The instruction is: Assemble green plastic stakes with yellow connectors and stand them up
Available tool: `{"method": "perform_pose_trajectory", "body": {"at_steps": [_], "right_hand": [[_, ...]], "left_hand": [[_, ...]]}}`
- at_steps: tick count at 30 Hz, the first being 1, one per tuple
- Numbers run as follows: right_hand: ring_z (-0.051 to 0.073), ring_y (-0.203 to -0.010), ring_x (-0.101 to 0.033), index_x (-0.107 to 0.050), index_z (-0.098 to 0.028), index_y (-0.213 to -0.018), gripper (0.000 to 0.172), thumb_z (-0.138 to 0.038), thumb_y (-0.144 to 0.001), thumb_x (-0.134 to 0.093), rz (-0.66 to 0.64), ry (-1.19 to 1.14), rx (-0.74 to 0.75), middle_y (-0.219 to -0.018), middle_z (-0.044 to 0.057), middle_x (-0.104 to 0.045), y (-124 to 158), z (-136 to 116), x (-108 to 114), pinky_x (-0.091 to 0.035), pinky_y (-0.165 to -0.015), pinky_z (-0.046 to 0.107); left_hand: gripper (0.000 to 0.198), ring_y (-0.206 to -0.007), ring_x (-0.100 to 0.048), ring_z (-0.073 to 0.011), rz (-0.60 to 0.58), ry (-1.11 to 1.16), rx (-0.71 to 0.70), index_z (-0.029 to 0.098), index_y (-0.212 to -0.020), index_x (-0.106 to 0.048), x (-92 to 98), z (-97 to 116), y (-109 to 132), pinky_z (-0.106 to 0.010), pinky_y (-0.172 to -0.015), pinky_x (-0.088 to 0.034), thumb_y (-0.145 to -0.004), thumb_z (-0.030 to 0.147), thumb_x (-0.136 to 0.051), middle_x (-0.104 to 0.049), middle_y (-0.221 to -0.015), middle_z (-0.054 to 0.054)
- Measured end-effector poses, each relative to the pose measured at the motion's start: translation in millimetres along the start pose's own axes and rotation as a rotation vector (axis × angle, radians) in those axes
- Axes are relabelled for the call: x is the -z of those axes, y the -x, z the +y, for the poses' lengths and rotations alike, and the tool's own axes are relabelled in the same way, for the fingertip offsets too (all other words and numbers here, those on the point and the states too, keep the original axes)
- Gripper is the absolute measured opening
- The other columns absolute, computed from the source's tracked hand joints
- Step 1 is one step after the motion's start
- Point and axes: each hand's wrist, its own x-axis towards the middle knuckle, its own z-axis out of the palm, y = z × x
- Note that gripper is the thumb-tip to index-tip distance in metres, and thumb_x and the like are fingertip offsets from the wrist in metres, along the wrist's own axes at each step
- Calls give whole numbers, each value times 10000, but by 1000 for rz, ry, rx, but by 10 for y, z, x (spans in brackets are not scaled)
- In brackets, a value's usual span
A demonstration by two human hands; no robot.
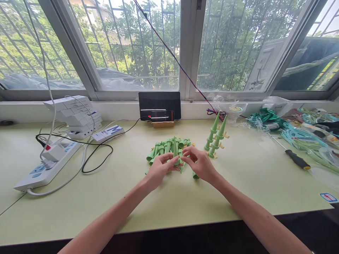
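My left hand (159,170) is closed around the lower part of a green plastic watering spike (175,147), whose tip points up. At the spike's right side, my right hand (200,164) has its thumb and fingers pinched together; whatever they grip is hidden. Just behind both hands lies a pile of similar green spikes (158,147), a few with yellow valve pieces showing. Another green piece (195,175) lies partly under my right hand. To the right, two upright stacks of nested spikes (217,137) stand with yellow valves sticking out sideways.
A power strip (50,173) with cables and several white boxes (79,118) occupy the left. A tablet (159,102) leans near the window, with a phone (162,115) before it. On the right lie a screwdriver (298,159) and bundled tubing (304,137). The table's edge (185,227) is close.
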Motion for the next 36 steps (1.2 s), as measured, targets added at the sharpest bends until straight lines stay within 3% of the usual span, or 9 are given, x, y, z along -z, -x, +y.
{"method": "perform_pose_trajectory", "body": {"at_steps": [7, 16, 20, 29, 36], "right_hand": [[106, -510, -523, -611, -202, -884, 172, -369, -909, -579, 5, -93, 10, -678, -14, -590, 6, -5, -18, -481, -559, 254], [147, -606, -627, -678, -213, -960, 219, -402, -912, -578, -24, -162, 26, -848, 52, -646, 10, 2, -36, -571, -580, 295], [156, -599, -641, -679, -220, -947, 214, -409, -905, -588, -43, -200, 8, -803, 42, -654, 7, 29, -44, -585, -599, 310], [136, -492, -579, -650, -217, -858, 205, -407, -902, -586, -77, -195, -18, -672, 1, -614, 12, 44, -50, -509, -492, 277], [118, -495, -525, -661, -199, -825, 226, -394, -906, -582, -60, -58, -5, -671, 7, -619, 8, 11, -15, -466, -507, 261]], "left_hand": [[393, -919, -692, -244, -29, 58, 2, 128, -909, -679, -2, 5, -7, -330, -773, -548, -748, 478, -757, -708, -995, -120], [362, -832, -672, -212, -69, 15, -25, 138, -927, -682, 28, -19, -10, -286, -691, -516, -820, 484, -682, -700, -953, -114], [337, -790, -646, -191, -61, -2, -39, 146, -876, -689, 21, -6, 3, -277, -673, -505, -813, 478, -686, -676, -884, -89], [307, -734, -614, -156, -37, -22, -50, 151, -871, -703, 22, -15, -4, -263, -645, -496, -822, 454, -686, -638, -853, -60], [299, -682, -604, -145, 7, -114, -103, 161, -830, -691, 21, -12, -7, -268, -641, -499, -812, 459, -688, -632, -832, -38]]}}
